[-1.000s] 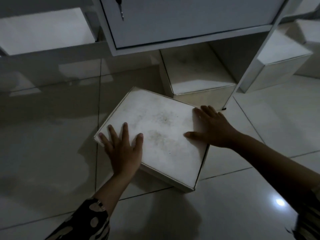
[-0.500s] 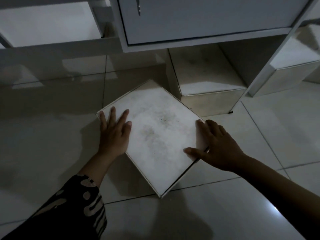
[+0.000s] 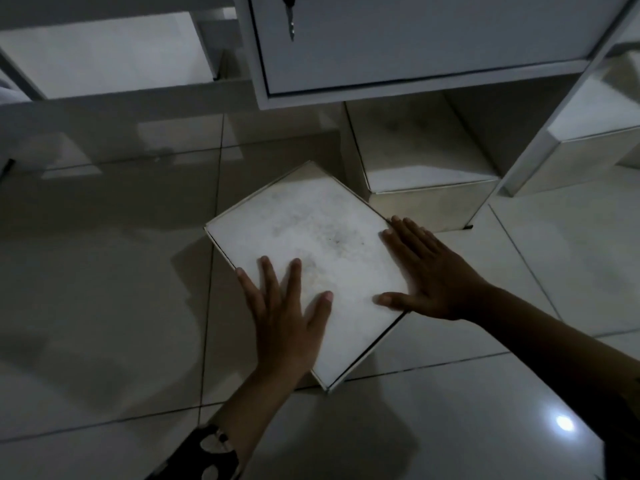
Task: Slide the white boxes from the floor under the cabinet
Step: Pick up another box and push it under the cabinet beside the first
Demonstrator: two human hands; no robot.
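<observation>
I saw both hands, left hand (image 3: 282,317) and right hand (image 3: 433,271), pressed flat on a white box (image 3: 311,244) angled toward one o'clock beneath the cabinet (image 3: 415,43).

The gap under the cabinet (image 3: 415,46) at upper centre is occupied on its right by a white box (image 3: 415,157), while bare floor (image 3: 277,147) is left open beside it.

left hand (image 3: 284,317) flat, right hand (image 3: 433,275) splayed
</observation>
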